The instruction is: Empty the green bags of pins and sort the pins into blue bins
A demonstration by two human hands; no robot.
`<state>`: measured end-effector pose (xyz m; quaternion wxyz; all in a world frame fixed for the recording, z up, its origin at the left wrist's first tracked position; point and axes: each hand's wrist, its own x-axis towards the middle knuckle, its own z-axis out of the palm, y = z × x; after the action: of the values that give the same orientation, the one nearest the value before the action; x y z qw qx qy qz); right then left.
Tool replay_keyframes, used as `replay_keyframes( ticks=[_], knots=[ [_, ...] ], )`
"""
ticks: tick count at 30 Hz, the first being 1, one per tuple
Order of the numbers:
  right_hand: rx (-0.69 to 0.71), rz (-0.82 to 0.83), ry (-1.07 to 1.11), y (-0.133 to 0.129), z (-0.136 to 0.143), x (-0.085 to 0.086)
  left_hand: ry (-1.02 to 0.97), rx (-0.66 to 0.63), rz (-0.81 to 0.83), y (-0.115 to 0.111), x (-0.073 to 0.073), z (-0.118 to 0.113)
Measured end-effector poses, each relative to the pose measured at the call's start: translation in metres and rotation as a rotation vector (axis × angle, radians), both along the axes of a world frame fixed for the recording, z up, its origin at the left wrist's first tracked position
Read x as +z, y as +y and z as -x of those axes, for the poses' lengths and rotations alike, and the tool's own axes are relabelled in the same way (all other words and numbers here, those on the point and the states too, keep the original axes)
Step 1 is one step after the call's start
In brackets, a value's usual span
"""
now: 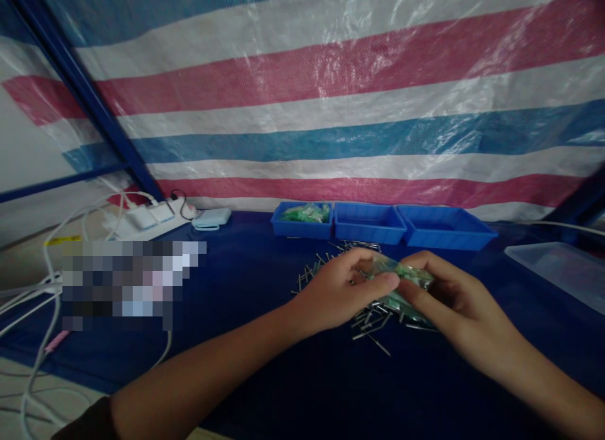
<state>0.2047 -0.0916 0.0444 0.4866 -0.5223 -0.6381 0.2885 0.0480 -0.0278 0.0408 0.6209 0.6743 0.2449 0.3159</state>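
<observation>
My left hand [333, 295] and my right hand [456, 295] meet above the dark blue tabletop. Between them is a small clear plastic bag [416, 275] with green printing or contents; I cannot tell which. The left thumb and fingers pinch its left side, while the right thumb and fingers grip its right side. Beneath and around both hands lies a loose pile of thin metal pins with heads [371, 325], resembling blind rivets. My fingers hide part of the bag and part of the pile.
Three blue bins stand in a row at the back: the left bin [302, 231] holds similar green bags, beside a middle bin [371, 233] and a right bin [449, 238]. A clear plastic lid or tray [558, 273] lies right. Left are a power strip [163, 219], cables and a light-blue case [212, 218].
</observation>
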Motion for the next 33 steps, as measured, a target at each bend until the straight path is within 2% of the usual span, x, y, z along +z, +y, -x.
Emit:
replay_keyframes(
  ticks=[2,8,12,13,15,17,19,21,24,26,28,30,33],
  knots=[
    [-0.002,-0.029,-0.022,0.001,0.001,-0.003,-0.017,-0.026,-0.001,0.002,-0.001,0.0],
    [0.026,-0.002,0.023,0.005,0.004,-0.007,-0.141,0.076,-0.008,0.004,-0.001,-0.001],
    [-0.086,-0.133,-0.152,0.0,0.0,-0.008,-0.109,0.041,0.006,0.004,0.002,-0.001],
    [-0.106,-0.204,-0.225,-0.002,-0.002,-0.007,-0.103,0.048,0.066,0.004,0.004,-0.001],
    [-0.127,-0.365,-0.381,-0.006,-0.005,-0.004,-0.106,0.038,0.29,0.003,0.007,0.0],
    [-0.122,-0.508,-0.509,-0.009,-0.008,0.0,-0.089,-0.053,0.518,0.002,0.01,0.0],
    [-0.1,-0.584,-0.592,-0.01,-0.008,0.004,-0.031,-0.159,0.564,-0.001,0.011,0.001],
    [-0.069,-0.611,-0.643,-0.01,-0.008,0.006,-0.001,-0.186,0.462,-0.002,0.01,0.001],
    [-0.098,-0.551,-0.618,-0.007,-0.006,0.005,-0.051,-0.114,0.331,-0.002,0.007,0.001],
    [-0.179,-0.436,-0.504,-0.004,-0.005,0.002,-0.077,-0.045,0.263,0.0,0.005,0.001],
    [-0.233,-0.266,-0.298,-0.002,-0.003,0.0,-0.074,0.036,0.126,0.003,0.005,0.002],
    [-0.161,-0.049,-0.03,0.0,-0.001,-0.001,-0.02,0.136,-0.142,0.006,0.005,0.004],
    [0.067,0.27,0.372,0.001,0.004,0.001,0.099,0.201,-0.635,0.007,0.005,0.008]
  ],
)
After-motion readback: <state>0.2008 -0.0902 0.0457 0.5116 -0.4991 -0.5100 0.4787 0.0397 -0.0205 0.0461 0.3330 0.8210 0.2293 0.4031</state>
